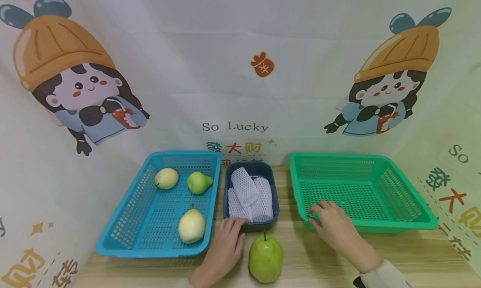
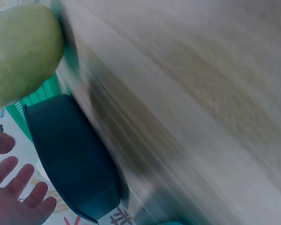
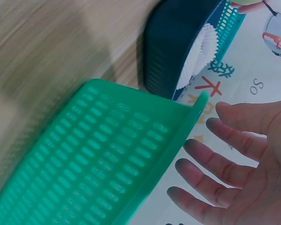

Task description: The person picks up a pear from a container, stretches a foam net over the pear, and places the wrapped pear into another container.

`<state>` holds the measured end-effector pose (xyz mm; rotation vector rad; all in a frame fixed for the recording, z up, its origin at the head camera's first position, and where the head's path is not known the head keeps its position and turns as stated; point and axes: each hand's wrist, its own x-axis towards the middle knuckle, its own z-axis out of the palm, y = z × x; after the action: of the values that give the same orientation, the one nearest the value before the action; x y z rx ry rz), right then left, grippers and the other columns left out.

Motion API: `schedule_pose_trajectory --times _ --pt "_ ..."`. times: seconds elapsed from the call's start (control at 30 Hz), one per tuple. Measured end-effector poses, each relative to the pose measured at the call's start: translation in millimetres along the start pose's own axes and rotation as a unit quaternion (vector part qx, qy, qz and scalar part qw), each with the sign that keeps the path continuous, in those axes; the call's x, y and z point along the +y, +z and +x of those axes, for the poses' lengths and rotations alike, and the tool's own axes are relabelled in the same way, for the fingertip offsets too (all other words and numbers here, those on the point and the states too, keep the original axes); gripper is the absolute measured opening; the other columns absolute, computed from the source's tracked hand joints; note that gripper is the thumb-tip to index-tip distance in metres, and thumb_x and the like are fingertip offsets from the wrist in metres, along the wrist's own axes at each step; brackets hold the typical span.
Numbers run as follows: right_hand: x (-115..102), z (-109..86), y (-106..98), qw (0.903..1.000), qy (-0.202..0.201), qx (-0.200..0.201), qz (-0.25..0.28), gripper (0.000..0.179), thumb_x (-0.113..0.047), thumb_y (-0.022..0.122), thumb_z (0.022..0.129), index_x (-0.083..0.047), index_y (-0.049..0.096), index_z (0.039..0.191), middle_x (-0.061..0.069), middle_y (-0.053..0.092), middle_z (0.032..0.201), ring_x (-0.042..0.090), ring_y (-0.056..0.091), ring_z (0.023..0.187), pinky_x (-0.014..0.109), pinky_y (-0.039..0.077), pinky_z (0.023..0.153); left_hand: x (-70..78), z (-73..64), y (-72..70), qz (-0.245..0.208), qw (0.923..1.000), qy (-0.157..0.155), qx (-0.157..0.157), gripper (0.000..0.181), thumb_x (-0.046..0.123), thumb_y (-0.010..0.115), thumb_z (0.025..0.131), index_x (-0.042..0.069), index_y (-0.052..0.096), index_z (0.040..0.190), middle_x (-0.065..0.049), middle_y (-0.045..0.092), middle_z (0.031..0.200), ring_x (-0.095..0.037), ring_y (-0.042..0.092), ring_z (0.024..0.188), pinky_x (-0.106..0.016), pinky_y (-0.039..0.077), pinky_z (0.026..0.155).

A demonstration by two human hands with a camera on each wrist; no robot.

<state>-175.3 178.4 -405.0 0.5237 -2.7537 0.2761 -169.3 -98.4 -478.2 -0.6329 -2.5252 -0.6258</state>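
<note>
A green pear (image 1: pixel 266 258) stands upright on the table between the two hands, its stem pointing up. My left hand (image 1: pixel 224 249) is to the left of the pear, fingertips right at the front rim of a navy box (image 1: pixel 256 227). White foam fruit nets (image 1: pixel 245 188) lie in that box. Over the near left corner of a green basket (image 1: pixel 398 226) hovers my right hand (image 1: pixel 334 227). In the right wrist view its fingers (image 3: pixel 215 173) are spread and hold nothing. The left wrist view shows the left fingers (image 2: pixel 21 180) loosely extended beside the box, also holding nothing.
At the left a blue basket (image 1: pixel 150 253) holds a green pear (image 1: pixel 199 183) and two pale yellow pears, one (image 1: pixel 166 178) at the back and one (image 1: pixel 191 226) near the front. A printed cloth (image 1: pixel 180 37) hangs behind and around the wooden table (image 1: pixel 300 267).
</note>
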Motion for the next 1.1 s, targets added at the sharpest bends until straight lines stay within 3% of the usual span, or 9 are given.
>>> schedule_pose_trajectory --times 0.13,0.33,0.63,0.83,1.1 --pt "-5 8.1 -3 1.0000 -0.002 0.002 0.005 0.019 -0.013 0.074 0.077 -0.008 0.067 0.093 0.005 0.063 0.085 0.023 0.058 0.079 0.037 0.050 0.069 -4.3 3.4 8.3 0.045 0.9987 0.015 0.018 0.029 0.010 0.067 0.082 0.009 0.061 0.110 -0.005 0.059 0.103 -0.023 0.053 0.100 -0.036 0.046 0.087" --pt "-14 25.0 -3 0.9993 -0.014 0.003 0.035 0.016 -0.014 0.071 0.080 -0.008 0.067 0.094 0.006 0.063 0.087 0.024 0.058 0.082 0.037 0.050 0.069 -6.3 10.2 19.7 0.092 0.9957 0.008 0.004 0.019 0.016 0.067 0.084 0.013 0.064 0.102 -0.002 0.060 0.094 -0.021 0.053 0.092 -0.034 0.046 0.081" --pt "-28 59.6 7 0.9941 -0.009 -0.030 0.104 0.017 -0.013 0.066 0.084 -0.007 0.067 0.100 0.008 0.064 0.093 0.022 0.059 0.087 0.035 0.050 0.069 -9.0 20.2 22.6 0.106 0.9942 -0.020 -0.010 0.010 0.017 0.067 0.083 0.019 0.067 0.093 0.003 0.057 0.082 -0.016 0.049 0.081 -0.033 0.044 0.073" --pt "-43 83.3 13 0.9903 -0.008 -0.060 0.125 0.017 -0.015 0.065 0.086 -0.008 0.066 0.102 0.009 0.066 0.099 0.025 0.061 0.092 0.037 0.051 0.074 -10.8 21.5 23.6 0.126 0.9920 0.011 0.003 0.011 0.015 0.067 0.082 0.022 0.067 0.091 0.002 0.054 0.079 -0.017 0.049 0.076 -0.034 0.044 0.071" --pt "-59 108.5 21 0.9889 -0.012 -0.098 0.111 0.017 -0.016 0.065 0.086 -0.009 0.065 0.102 0.008 0.064 0.097 0.021 0.060 0.089 0.035 0.051 0.074 -7.7 24.7 21.3 0.155 0.9873 0.021 -0.025 0.016 0.014 0.067 0.080 0.023 0.065 0.093 0.001 0.053 0.078 -0.018 0.047 0.075 -0.034 0.040 0.068"
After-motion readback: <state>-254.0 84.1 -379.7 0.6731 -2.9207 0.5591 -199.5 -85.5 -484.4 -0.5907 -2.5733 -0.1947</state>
